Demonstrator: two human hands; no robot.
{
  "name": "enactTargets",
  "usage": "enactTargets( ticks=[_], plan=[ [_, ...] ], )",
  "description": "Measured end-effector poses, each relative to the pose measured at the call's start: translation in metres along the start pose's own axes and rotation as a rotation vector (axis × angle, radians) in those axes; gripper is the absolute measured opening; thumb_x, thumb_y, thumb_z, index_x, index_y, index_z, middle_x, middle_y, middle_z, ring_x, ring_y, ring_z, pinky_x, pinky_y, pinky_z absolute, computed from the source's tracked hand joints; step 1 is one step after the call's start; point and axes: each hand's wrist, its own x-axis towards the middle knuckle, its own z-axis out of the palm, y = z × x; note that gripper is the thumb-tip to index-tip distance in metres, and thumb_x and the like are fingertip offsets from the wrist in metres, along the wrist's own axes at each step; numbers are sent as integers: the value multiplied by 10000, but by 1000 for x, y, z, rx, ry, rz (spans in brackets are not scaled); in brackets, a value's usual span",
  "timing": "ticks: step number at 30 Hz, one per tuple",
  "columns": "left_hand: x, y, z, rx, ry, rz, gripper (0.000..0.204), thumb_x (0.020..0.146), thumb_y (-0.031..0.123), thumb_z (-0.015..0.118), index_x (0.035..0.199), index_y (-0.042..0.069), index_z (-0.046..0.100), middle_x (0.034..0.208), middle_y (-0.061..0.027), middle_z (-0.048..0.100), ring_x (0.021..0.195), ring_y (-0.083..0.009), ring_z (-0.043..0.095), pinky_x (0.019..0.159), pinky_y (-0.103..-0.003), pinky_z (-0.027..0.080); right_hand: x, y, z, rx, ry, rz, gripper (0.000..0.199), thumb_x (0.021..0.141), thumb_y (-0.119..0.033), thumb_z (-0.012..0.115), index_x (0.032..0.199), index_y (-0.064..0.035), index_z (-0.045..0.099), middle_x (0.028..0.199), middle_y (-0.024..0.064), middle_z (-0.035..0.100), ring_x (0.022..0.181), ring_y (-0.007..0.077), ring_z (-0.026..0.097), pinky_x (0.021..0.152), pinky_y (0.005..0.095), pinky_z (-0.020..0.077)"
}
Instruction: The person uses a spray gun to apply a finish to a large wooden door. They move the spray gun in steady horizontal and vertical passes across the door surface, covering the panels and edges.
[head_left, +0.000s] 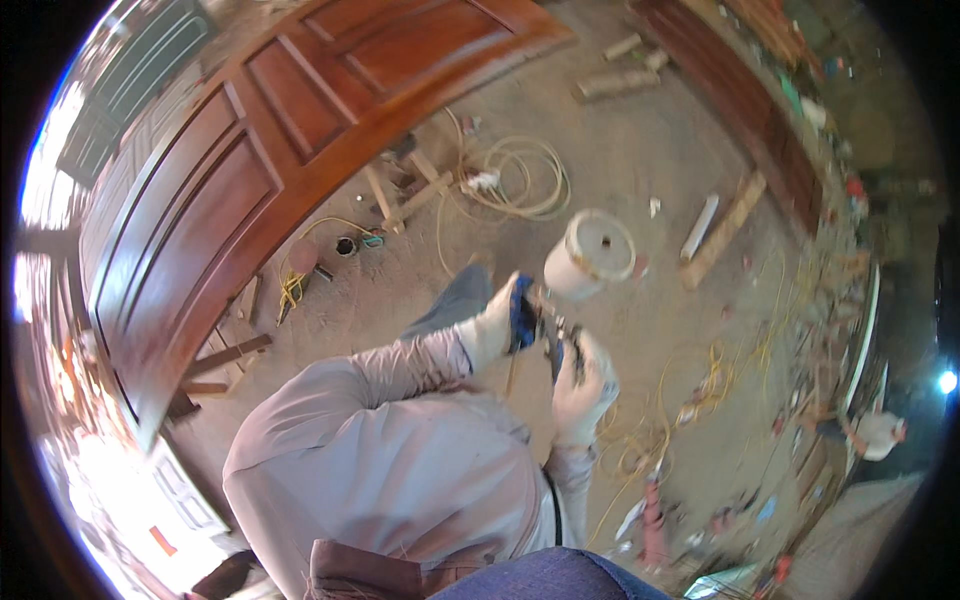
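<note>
My left hand (490,325), in a white glove, is closed around a dark blue object (522,315) whose kind I cannot make out. My right hand (585,385), gloved too, is wrapped round a small metal tool (556,345) with a dark handle, shaped somewhat like a spray gun. The tool and the blue object meet in front of my chest; whether they are joined cannot be seen. Just beyond both hands stands a white bucket (568,268) with a round lid that has a dark spot in its middle.
A large reddish-brown panelled door (290,140) lies raised across the left, near wooden supports (405,215). Another brown panel (740,110) is at the far right. A coiled pale hose (545,205), yellow cords (715,380) and wood offcuts (725,230) litter the floor. Another person (878,435) bends at the right.
</note>
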Motion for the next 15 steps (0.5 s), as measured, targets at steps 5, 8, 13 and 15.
enactTargets(
  ticks=[5,8,13,15],
  plan=[
    [108,63,90,62,-81,6,455,955,513,476,930,90,642,863,-114,678,784,-291,646,727,-422,539,124,61,19,21,-18,104,231,866,-72,695,1073,13,637,990,186,686,862,354,671,750,397,527],
    [159,110,163,285,172,-18,367,894,496,555,702,184,572,586,4,539,465,-161,510,406,-304,392,208,97,22,135,-22,192,242,857,-76,704,1081,-7,641,990,171,688,856,339,674,742,372,528],
    [229,141,255,325,209,84,345,892,464,579,686,190,549,578,4,529,455,-155,496,401,-308,391,313,157,31,80,-17,122,258,852,-100,709,1094,-38,645,966,142,688,815,310,672,704,352,521],
    [267,149,277,264,163,51,338,892,455,586,689,187,556,576,2,537,454,-158,497,408,-314,402,351,190,40,64,-3,133,257,851,-105,705,1093,-45,646,948,135,683,798,306,667,691,361,517]
  ],
)
